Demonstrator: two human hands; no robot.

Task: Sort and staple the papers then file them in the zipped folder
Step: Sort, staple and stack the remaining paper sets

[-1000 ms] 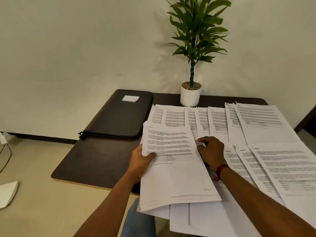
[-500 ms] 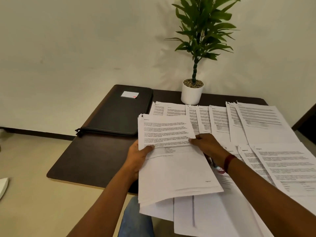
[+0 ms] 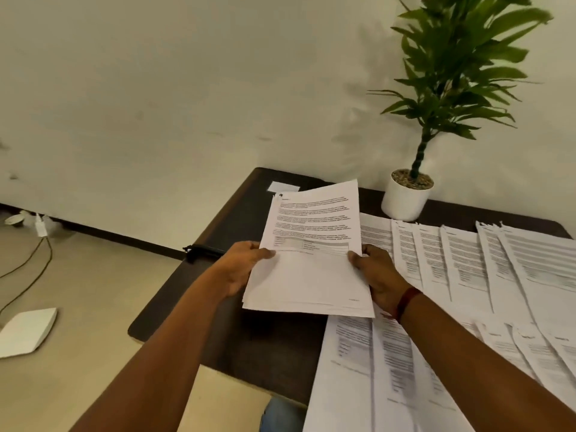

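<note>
A dark table [image 3: 268, 353] set against a pale wall carries overlapping rows of printed papers [image 3: 461, 269] fanned across its right side w/ headings exposed, presumably so each set can be read and sorted at a glance. At the back edge a potted plant [image 3: 408, 194] stands clear of the sheets. On the table's far left the black zipped folder [image 3: 249, 198] lies flat and apparently zipped, mostly hidden behind the raised pages, its white label and zip end showing; filing looks to be a later step.

Over the bare left part of the table, a person holds a stack of sheets [image 3: 311, 269] lifted and tilted toward the camera, approx. squared up. The left hand [image 3: 246, 263] pinches the stack's left edge, thumb on top; the right hand [image 3: 377, 275], a red band at the wrist, pinches the right edge likewise — a two-sided hold that likely keeps edges aligned. A small dark mark at the top-left corner may be a staple; too small to tell. No stapler in view.
</note>
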